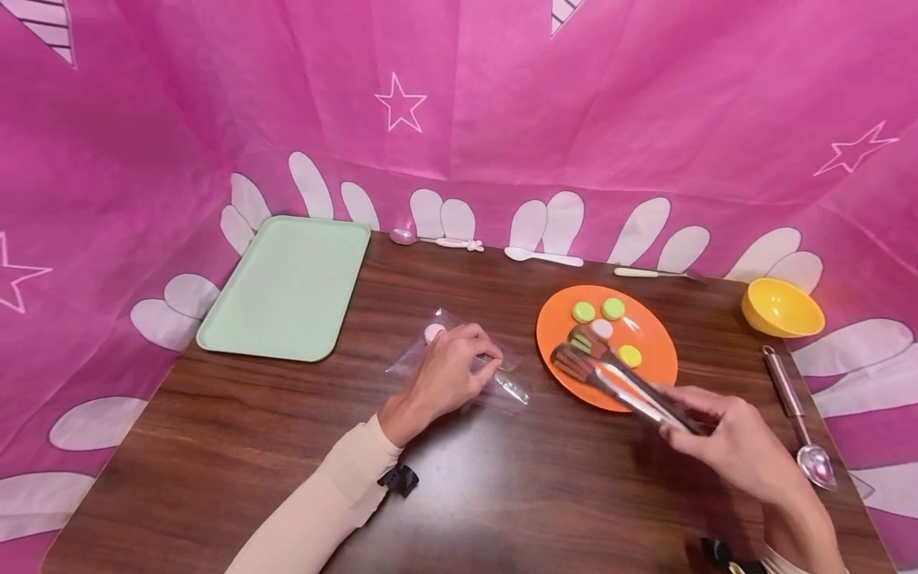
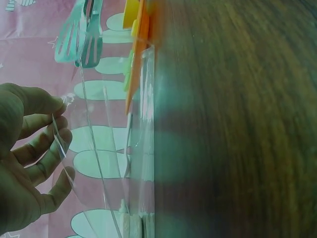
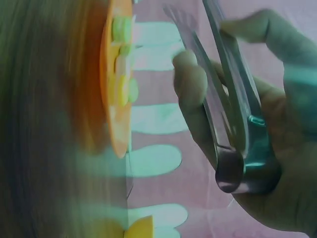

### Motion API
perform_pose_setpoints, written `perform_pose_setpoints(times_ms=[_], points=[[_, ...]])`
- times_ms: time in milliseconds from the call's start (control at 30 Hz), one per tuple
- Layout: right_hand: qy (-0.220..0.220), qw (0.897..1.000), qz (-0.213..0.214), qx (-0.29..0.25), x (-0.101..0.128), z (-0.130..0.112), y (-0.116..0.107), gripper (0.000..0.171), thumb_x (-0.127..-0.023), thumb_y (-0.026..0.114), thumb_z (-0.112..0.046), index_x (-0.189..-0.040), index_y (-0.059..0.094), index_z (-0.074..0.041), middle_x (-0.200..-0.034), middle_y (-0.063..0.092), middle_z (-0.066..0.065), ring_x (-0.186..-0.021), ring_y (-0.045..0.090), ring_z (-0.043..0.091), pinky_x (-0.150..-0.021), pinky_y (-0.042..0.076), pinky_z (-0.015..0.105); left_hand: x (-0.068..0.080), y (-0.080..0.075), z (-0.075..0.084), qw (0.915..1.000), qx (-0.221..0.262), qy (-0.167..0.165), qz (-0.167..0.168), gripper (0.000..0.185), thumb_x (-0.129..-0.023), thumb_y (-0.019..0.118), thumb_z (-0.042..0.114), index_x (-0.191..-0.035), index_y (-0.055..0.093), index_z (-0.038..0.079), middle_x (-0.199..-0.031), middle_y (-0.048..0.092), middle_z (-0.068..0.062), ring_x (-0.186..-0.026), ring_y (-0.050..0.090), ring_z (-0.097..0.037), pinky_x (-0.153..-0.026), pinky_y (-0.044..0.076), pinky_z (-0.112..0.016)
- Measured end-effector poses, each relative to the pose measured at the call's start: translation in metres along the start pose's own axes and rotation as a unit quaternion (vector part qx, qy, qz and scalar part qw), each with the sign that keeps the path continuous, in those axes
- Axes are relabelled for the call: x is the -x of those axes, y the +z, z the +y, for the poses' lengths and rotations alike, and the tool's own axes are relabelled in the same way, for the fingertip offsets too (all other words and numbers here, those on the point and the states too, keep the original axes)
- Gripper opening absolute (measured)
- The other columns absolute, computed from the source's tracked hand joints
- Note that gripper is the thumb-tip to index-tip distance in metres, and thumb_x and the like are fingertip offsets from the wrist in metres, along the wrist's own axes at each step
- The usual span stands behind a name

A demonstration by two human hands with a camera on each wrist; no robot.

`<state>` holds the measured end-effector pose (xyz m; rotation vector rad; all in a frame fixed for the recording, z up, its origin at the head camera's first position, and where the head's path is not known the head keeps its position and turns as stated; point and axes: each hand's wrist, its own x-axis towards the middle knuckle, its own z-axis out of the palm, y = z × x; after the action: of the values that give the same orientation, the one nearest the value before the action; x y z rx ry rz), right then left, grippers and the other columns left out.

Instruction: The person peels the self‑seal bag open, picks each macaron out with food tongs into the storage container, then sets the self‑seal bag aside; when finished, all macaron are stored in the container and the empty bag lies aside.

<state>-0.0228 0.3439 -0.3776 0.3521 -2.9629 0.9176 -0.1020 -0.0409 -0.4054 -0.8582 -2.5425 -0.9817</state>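
Note:
My left hand (image 1: pixel 448 365) pinches the edge of a clear plastic bag (image 1: pixel 511 389) on the table; the left wrist view shows the bag's film (image 2: pixel 59 136) between thumb and fingers. A pale pink macaron (image 1: pixel 433 332) shows at the bag, partly behind the hand. My right hand (image 1: pixel 742 438) grips metal tongs (image 1: pixel 631 391) with slotted heads, above the orange plate (image 1: pixel 656 339). Nothing shows between the heads (image 2: pixel 91 44) in the left wrist view. On the plate lie green macarons (image 1: pixel 613 308), a pink one (image 1: pixel 602 328) and a yellow one (image 1: pixel 629 355); the tongs partly cover a green one.
A pale green tray (image 1: pixel 287 287) lies at the back left. Along the back edge are a spoon (image 1: pixel 403 237), a white spoon (image 1: pixel 545 257) and a cream-handled utensil (image 1: pixel 638 273). On the right stand a yellow bowl (image 1: pixel 782 311) and a metal scoop (image 1: pixel 796 406).

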Motion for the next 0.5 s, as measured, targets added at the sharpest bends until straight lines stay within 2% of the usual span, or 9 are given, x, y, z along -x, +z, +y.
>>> perform_pose_setpoints(times_ms=[100, 200, 333, 500], points=[[-0.040, 0.998, -0.046, -0.030, 0.006, -0.010, 0.009, 0.049, -0.080, 0.089, -0.004, -0.127, 0.078, -0.011, -0.109, 0.079, 0.001, -0.086, 0.060, -0.003, -0.072, 0.047, 0.010, 0.000, -0.001, -0.001, 1.0000, -0.004, -0.001, 0.002, 0.005, -0.091, 0.083, 0.011, -0.094, 0.086, 0.011, -0.092, 0.077, -0.001, -0.088, 0.076, -0.018, -0.081, 0.059, -0.036], [-0.068, 0.993, -0.074, -0.059, 0.008, -0.017, 0.019, 0.049, -0.080, 0.088, -0.002, -0.127, 0.079, -0.012, -0.107, 0.077, -0.006, -0.088, 0.061, -0.002, -0.072, 0.048, 0.012, -0.001, -0.001, -0.001, 1.0000, -0.008, -0.005, 0.000, 0.005, -0.091, 0.083, 0.011, -0.095, 0.086, 0.011, -0.092, 0.078, -0.001, -0.089, 0.076, -0.018, -0.082, 0.059, -0.036], [-0.082, 0.991, -0.079, -0.065, 0.006, -0.025, 0.029, 0.049, -0.080, 0.088, -0.001, -0.125, 0.080, -0.017, -0.104, 0.077, -0.009, -0.087, 0.061, -0.001, -0.073, 0.047, 0.012, 0.000, 0.000, 0.000, 0.9999, -0.011, -0.009, -0.006, 0.006, -0.091, 0.083, 0.014, -0.097, 0.086, 0.012, -0.095, 0.078, 0.000, -0.091, 0.076, -0.018, -0.083, 0.060, -0.035], [-0.078, 0.994, -0.069, -0.043, 0.007, -0.030, 0.030, 0.049, -0.078, 0.089, -0.003, -0.124, 0.080, -0.016, -0.103, 0.077, -0.008, -0.086, 0.059, -0.003, -0.072, 0.047, 0.012, -0.001, 0.001, 0.002, 0.9999, -0.004, -0.011, -0.001, 0.006, -0.091, 0.083, 0.014, -0.096, 0.085, 0.012, -0.094, 0.077, 0.000, -0.090, 0.076, -0.017, -0.083, 0.061, -0.034]])
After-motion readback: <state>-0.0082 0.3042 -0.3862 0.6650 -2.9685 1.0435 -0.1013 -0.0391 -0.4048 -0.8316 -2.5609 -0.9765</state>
